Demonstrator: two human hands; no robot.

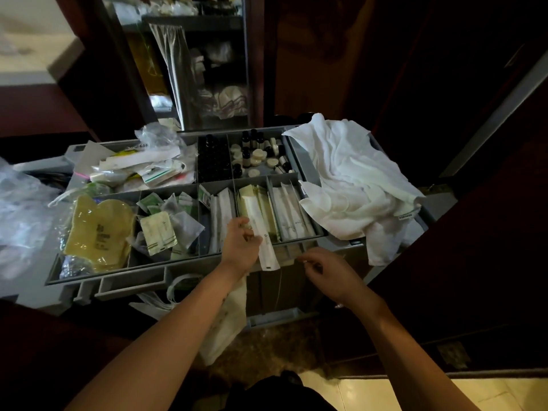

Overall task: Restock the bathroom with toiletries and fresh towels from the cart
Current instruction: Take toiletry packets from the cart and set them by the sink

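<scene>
Observed: left hand, grip pinching a long white packet at the front rim of the cart tray. The right hand is just off that rim; fingers curled, cannot tell grip contents. Crumpled white towel covers tray's right end.

L hand, R hand bare; dark garment.

Dim light; dark wooden panels stand beyond the right hand, pale glossy floor tiles below it.
</scene>
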